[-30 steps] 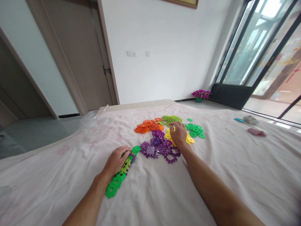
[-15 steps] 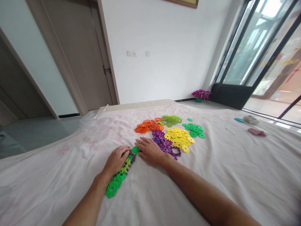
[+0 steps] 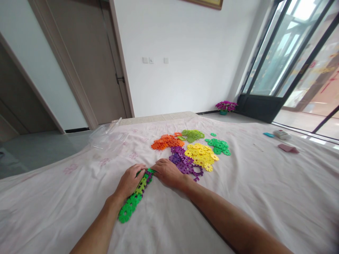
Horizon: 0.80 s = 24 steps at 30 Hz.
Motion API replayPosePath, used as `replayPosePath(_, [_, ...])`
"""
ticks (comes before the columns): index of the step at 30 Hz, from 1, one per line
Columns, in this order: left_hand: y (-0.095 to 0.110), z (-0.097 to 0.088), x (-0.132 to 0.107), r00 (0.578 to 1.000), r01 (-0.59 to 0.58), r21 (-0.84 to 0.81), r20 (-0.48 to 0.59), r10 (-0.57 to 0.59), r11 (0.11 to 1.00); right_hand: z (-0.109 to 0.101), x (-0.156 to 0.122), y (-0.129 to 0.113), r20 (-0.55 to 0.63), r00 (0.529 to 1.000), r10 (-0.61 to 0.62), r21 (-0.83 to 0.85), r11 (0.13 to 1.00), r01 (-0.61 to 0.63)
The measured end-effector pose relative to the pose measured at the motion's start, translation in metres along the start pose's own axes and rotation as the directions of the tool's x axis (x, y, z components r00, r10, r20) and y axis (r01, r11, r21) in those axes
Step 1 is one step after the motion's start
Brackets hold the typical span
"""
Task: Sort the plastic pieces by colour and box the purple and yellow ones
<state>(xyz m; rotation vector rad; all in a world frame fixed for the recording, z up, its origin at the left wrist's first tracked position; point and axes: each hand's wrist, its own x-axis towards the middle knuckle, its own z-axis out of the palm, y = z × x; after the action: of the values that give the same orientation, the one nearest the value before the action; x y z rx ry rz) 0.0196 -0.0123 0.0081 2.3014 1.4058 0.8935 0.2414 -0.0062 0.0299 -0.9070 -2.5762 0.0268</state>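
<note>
Green-and-purple strip (image 3: 132, 199): a row of snap-together plastic pieces, green at the near end, lime and purple higher up. It lies flat on the bed sheet (image 3: 185, 222), close in front of the person and to the near left of the sorted piles.
Left hand (image 3: 129, 181): lies over the strip's upper half, fingers curled down onto it, holding it against the sheet.
Right hand (image 3: 166, 172): palm down, fingertips at the strip's far tip, meeting the left hand's fingertips. The fingers are drawn together, but I cannot tell whether they pinch a piece.
Long axis: slanted, running from near left to far right. The round green end points back beside the left forearm, and the far tip points toward the purple pile (image 3: 186, 165).
Piles: purple lies just beside the right hand. Yellow (image 3: 201, 155), orange (image 3: 166, 141), lime (image 3: 193, 134) and green (image 3: 219, 146) lie beyond it, each touching or near a neighbour.
Risk, soft ground: the sheet gives under pressure, so a downward push at the tip would likely bend the strip, not seat a joint.
Risk, joints: only the upper half is pinned, so a sideways shove from the right hand could swing the free green end or pop a link apart.
Risk, mixing: the right wrist lies close to the purple heap, and a careless drag could scatter pieces into the yellow.
</note>
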Motion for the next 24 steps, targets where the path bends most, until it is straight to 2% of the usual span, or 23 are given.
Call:
replayPosePath(7, [0.000,0.000,0.000,1.000,0.005,-0.034,0.000,-0.005,0.999,0.004,-0.002,0.006,-0.095,0.995,0.030,0.068,0.997,-0.023])
replayPosePath(13, [0.004,-0.002,-0.001,1.000,0.019,-0.055,0.014,-0.018,0.998,-0.005,-0.007,0.005,-0.232,0.955,0.187,0.222,0.966,-0.135])
replayPosePath(15, [0.004,-0.003,-0.001,1.000,0.022,-0.055,0.021,-0.021,0.998,-0.010,-0.008,0.002,-0.219,0.961,0.167,0.265,0.958,-0.106])
replayPosePath(20, [0.003,-0.002,0.000,0.999,0.017,-0.036,0.029,-0.016,0.999,-0.016,-0.008,-0.006,-0.050,0.998,-0.028,0.277,0.960,0.041])
replayPosePath(24, [0.004,-0.003,0.000,1.000,0.018,-0.047,0.020,-0.017,0.999,-0.014,-0.007,-0.004,-0.117,0.993,0.012,0.152,0.988,0.006])
